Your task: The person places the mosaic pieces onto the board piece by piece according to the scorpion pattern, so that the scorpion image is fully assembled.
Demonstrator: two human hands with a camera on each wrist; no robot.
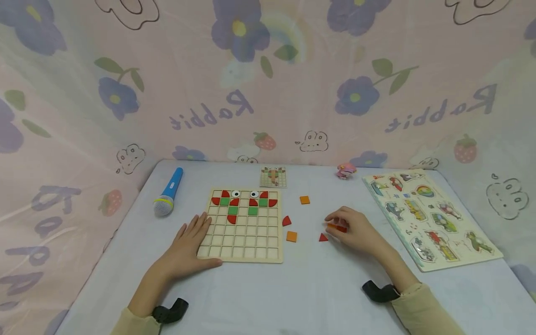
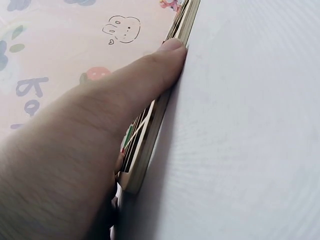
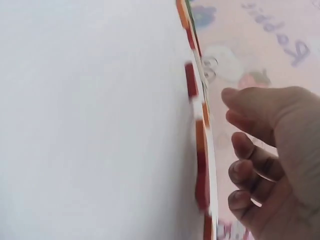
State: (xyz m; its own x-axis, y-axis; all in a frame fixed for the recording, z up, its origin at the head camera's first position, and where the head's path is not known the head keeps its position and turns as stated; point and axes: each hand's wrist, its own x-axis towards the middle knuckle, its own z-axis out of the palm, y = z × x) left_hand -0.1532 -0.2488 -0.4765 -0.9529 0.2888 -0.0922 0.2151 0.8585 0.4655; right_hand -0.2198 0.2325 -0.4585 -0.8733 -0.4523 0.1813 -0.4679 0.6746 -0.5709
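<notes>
Grid board point(image 1: 248, 241) flat on the white desk point(image 1: 259, 298), left of centre. Upper cells carry red quarter-round pieces point(image 1: 231, 219), four green squares point(image 1: 253, 211) and two eye discs point(image 1: 254, 194); lower rows bare. Left hand point(image 1: 188, 249) at the board's left side, fingers extended, thumb spread away and touching the near edge; rests against the board without gripping it. Right hand point(image 1: 356, 230) over loose orange and red pieces point(image 1: 341, 228), right of the board: fingers loosely bent, partly open, nothing held in the right wrist view. Between board and right hand: orange square point(image 1: 291, 237) and small red piece point(image 1: 324, 237). Pattern card point(image 1: 273, 177) just behind board. Blue microphone point(image 1: 170, 188) to the left; picture puzzle point(image 1: 433, 218) far right; pink figurine point(image 1: 345, 170) at rear.
</notes>
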